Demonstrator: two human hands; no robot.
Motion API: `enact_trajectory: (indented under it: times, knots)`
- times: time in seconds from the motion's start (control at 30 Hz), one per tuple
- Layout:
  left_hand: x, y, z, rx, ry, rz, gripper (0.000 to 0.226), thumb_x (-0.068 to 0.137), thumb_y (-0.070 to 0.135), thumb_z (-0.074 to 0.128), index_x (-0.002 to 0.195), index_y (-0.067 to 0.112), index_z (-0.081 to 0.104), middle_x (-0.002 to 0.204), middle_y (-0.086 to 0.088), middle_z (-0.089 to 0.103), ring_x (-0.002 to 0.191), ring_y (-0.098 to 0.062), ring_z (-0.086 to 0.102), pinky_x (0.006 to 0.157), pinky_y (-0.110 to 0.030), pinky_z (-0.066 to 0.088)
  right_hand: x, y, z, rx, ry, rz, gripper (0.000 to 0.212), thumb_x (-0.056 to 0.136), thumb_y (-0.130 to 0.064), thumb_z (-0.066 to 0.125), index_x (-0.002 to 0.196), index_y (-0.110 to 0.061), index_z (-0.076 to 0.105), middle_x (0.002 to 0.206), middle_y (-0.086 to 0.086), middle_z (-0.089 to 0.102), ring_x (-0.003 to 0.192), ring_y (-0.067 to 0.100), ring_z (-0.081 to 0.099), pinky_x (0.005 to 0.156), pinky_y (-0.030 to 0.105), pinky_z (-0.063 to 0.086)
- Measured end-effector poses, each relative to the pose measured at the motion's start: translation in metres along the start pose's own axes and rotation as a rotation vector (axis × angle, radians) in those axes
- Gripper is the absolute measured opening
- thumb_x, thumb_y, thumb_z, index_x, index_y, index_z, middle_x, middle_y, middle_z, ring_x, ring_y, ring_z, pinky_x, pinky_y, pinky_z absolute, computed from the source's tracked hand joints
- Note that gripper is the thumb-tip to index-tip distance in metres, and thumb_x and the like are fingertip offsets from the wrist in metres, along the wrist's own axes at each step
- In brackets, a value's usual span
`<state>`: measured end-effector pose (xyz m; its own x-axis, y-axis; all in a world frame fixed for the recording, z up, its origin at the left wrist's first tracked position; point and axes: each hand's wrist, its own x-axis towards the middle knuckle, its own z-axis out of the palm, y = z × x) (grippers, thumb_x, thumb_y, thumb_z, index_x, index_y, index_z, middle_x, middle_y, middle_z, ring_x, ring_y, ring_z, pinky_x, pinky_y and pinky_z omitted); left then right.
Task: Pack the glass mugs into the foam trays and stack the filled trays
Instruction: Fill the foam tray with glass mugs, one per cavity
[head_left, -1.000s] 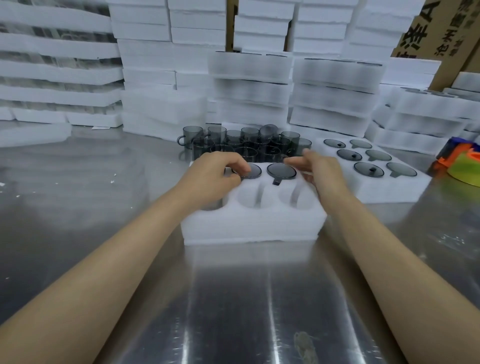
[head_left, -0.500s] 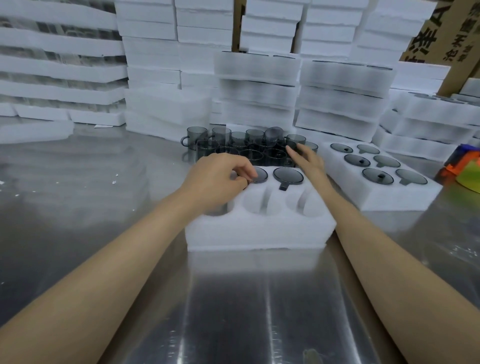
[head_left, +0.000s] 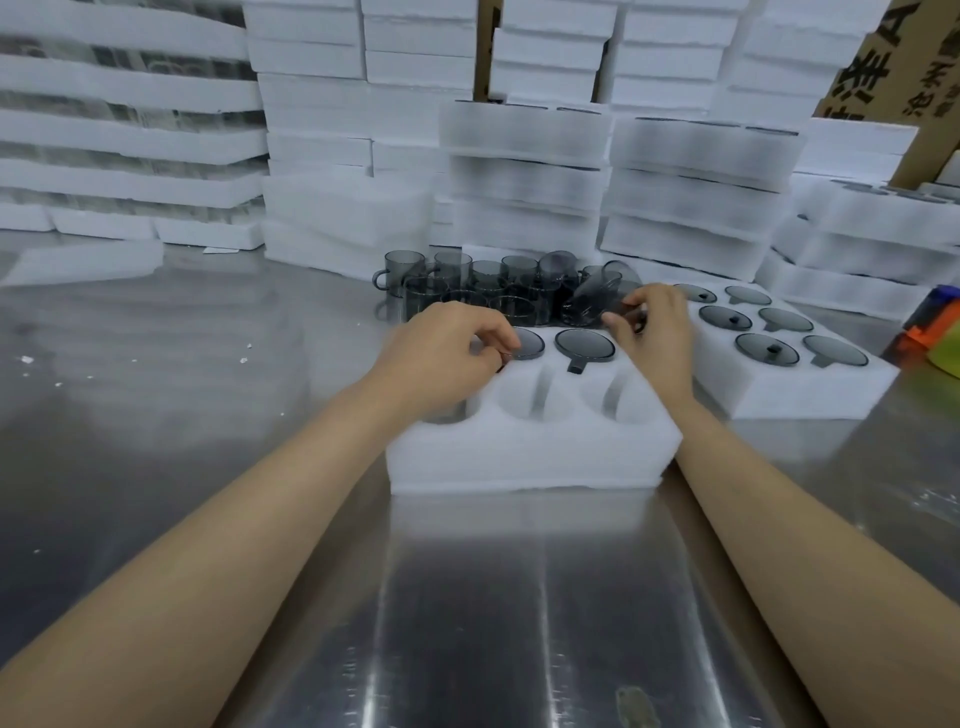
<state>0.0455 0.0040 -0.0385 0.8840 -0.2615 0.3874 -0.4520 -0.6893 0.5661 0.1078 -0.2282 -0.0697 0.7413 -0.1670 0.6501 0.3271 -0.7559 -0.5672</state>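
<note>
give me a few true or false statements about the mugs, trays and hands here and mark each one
1. The right hand holds a tilted mug at the back of the near tray. True.
2. Every pocket of the near tray is filled. False: at least two front pockets are empty.
3. The right tray holds six mugs. True.
4. The loose mugs stand between the person and the near tray. False: they stand behind it.
5. The left hand lies flat on the table. False: it is over the near tray, fingers pinching a seated mug in the back row.
</note>
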Motion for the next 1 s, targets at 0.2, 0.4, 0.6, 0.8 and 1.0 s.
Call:
enact_trajectory:
  times: [0.2, 0.4, 0.6, 0.8, 1.0]
  knots:
    - [0.003, -0.006, 0.002, -0.056, 0.023, 0.043, 0.031, 0.089, 0.004, 0.048, 0.103, 0.023, 0.068, 0.093, 0.015, 0.07, 0.09, -0.003, 0.063, 0.084, -0.026, 0.05, 0.007, -0.067, -0.021, 0.332, 0.129, 0.169, 0.016, 0.08, -0.023, 0.069, 0.078, -0.016, 0.055, 0.092, 0.004, 0.058, 0.082, 0.026, 0.063, 0.083, 0.03, 0.053]
    - [0.008, -0.013, -0.003, -0.448, 0.347, -0.118, 0.038, 0.082, -0.01, 0.037, 0.089, 0.012, 0.067, 0.088, -0.001, 0.069, 0.086, -0.01, 0.062, 0.077, -0.014, 0.047, -0.038, -0.125, -0.006, 0.44, -0.125, 0.086, 0.034, 0.073, -0.039, 0.079, 0.066, -0.011, 0.06, 0.07, 0.004, 0.066, 0.066, 0.011, 0.057, 0.069, 0.029, 0.05]
    - [0.009, -0.029, -0.004, -0.989, 0.55, -0.337, 0.032, 0.095, -0.003, 0.034, 0.088, 0.015, 0.059, 0.096, -0.002, 0.063, 0.089, -0.01, 0.058, 0.069, -0.009, 0.046, -0.045, -0.122, -0.01, 0.564, -0.339, -0.013, 0.021, 0.075, -0.019, 0.079, 0.081, -0.009, 0.062, 0.098, -0.001, 0.068, 0.093, 0.014, 0.064, 0.077, 0.023, 0.052]
    - [0.01, -0.038, -0.001, -1.254, 0.23, -0.555, 0.018, 0.091, 0.017, 0.048, 0.091, 0.006, 0.063, 0.071, -0.002, 0.071, 0.067, -0.015, 0.067, 0.053, -0.013, 0.049, -0.051, -0.126, -0.014, 0.628, -0.6, -0.243, 0.04, 0.076, -0.009, 0.068, 0.11, -0.03, 0.061, 0.106, -0.011, 0.067, 0.107, 0.005, 0.06, 0.076, 0.022, 0.052]
    - [0.006, -0.04, -0.001, -1.208, 0.232, -0.465, 0.023, 0.092, 0.022, 0.046, 0.087, 0.012, 0.065, 0.065, 0.001, 0.071, 0.06, -0.009, 0.068, 0.048, -0.014, 0.048, -0.052, -0.129, -0.016, 0.523, -0.722, -0.307, 0.049, 0.073, -0.008, 0.062, 0.12, -0.02, 0.062, 0.12, -0.009, 0.064, 0.115, 0.006, 0.057, 0.082, 0.022, 0.05]
